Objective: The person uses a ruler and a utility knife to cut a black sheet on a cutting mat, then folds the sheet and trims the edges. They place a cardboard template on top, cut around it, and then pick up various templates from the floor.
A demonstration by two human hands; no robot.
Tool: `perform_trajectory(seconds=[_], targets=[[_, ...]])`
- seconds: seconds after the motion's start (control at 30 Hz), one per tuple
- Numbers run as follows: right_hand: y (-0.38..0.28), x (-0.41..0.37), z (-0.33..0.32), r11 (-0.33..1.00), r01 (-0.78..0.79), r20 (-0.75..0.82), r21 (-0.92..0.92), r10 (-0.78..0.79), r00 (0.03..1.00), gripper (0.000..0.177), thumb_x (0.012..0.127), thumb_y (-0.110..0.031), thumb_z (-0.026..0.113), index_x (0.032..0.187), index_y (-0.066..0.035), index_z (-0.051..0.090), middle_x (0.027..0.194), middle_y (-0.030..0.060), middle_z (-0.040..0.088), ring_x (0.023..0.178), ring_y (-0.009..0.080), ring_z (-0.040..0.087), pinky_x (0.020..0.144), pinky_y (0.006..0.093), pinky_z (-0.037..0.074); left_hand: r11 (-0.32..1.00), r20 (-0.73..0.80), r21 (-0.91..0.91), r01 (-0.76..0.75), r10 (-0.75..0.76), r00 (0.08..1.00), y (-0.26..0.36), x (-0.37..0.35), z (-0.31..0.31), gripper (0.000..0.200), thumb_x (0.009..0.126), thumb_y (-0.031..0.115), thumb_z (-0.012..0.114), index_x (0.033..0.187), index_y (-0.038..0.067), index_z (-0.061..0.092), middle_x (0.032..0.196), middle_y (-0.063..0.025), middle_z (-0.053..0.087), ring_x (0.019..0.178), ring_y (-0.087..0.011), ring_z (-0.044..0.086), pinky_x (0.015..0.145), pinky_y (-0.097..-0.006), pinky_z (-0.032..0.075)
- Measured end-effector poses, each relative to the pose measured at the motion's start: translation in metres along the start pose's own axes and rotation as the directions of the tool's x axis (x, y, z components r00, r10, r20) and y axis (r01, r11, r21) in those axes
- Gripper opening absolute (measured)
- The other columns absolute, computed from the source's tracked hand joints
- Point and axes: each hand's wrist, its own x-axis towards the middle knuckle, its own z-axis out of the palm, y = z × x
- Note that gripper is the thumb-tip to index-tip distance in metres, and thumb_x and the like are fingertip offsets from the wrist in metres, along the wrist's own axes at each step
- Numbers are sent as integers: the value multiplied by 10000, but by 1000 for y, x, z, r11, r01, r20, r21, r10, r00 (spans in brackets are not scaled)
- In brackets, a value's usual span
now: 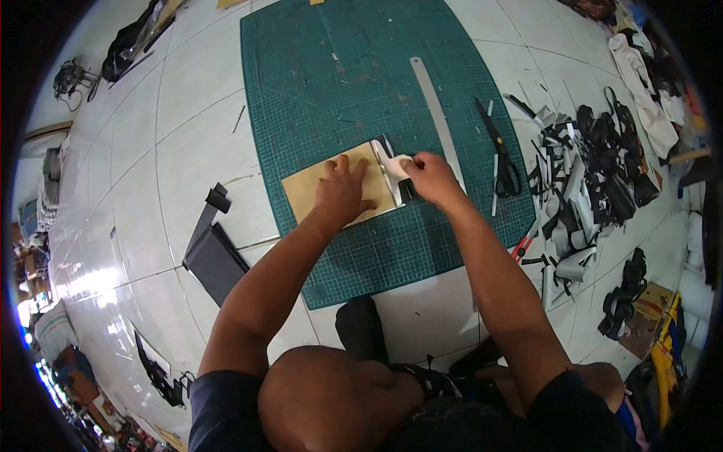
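Note:
My left hand (343,188) lies with fingers spread on a tan rectangular board (300,190), pressing it against the green cutting mat (376,256). At the board's right edge, my right hand (433,178) is closed in a pinch on a white strip (395,167), which runs along that edge and lifts toward my fingers. Dark material (385,142) shows beneath and beside the strip. Part of it is hidden by my right hand. A metal ruler (431,98) lies on the mat just beyond my right hand.
Black-handled scissors (505,172) rest on the mat's right side. Right of the mat is a heap of black and grey scraps (580,181), with a red-handled tool (523,245) near the mat's edge. A folded black piece (215,260) lies on the tiled floor at left.

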Motion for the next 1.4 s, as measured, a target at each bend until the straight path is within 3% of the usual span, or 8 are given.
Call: perform_trajectory(seconds=[0.23,0.43,0.57,0.7,0.77,0.97,1.23,1.4], targets=[[38,28,4,918,-138,146,372,89,985,513,915,-345,694,1217,62,616,1138,207,668,1054,279,644,882,380,520,1000,16,-13,23,-23,1000,4,1,-4,905,693,438,864,1432,119,450,1370,-243,423,1274,-462,442,922,-509,559],[70,28,-48,750,63,-161,658,58,985,551,876,-391,750,1140,79,635,949,122,668,711,136,616,599,252,488,999,31,-1,51,-51,998,7,0,-7,936,701,449,862,1461,124,423,1388,-243,411,1285,-450,437,945,-517,551],[83,-2,-74,946,83,-454,312,72,888,594,817,-430,797,1076,70,607,893,119,647,758,190,622,660,328,505,999,34,-12,50,-50,998,4,0,-6,950,702,459,860,1473,131,412,1410,-243,394,1290,-449,434,945,-510,554],[110,-72,-62,962,-138,-152,-236,104,983,617,787,-426,810,1114,39,570,1020,182,632,936,302,635,801,417,504,999,38,-9,50,-50,998,6,-1,-8,944,701,445,863,1472,138,415,1402,-220,400,1290,-437,436,951,-503,552],[121,-110,-30,954,-48,-323,-296,-52,945,510,815,-363,791,1089,14,585,1038,175,626,984,314,622,815,409,498,998,35,-17,58,-57,998,6,-1,-8,939,700,436,866,1470,138,418,1401,-208,400,1297,-425,432,963,-502,545],[156,-103,0,990,-120,-368,-67,87,926,323,888,-228,725,1081,-11,584,974,151,625,928,298,616,807,399,496,999,0,-11,40,-40,999,3,-1,-1,928,722,472,835,1472,155,391,1425,-183,387,1335,-415,406,931,-510,558],[115,-127,38,894,199,-378,402,-36,925,385,949,-174,651,1278,-9,539,1077,136,618,904,217,611,806,332,501,1000,-14,4,-14,14,1000,1,1,2,913,731,443,837,1458,118,389,1518,-144,327,1403,-357,345,986,-536,527],[83,-143,85,930,251,-408,269,-126,904,427,880,-123,736,1258,-33,560,1035,59,564,840,114,540,698,270,459,1000,11,7,-3,3,1000,0,2,2,937,741,458,828,1439,33,371,1565,-139,285,1442,-367,294,1001,-507,529]])
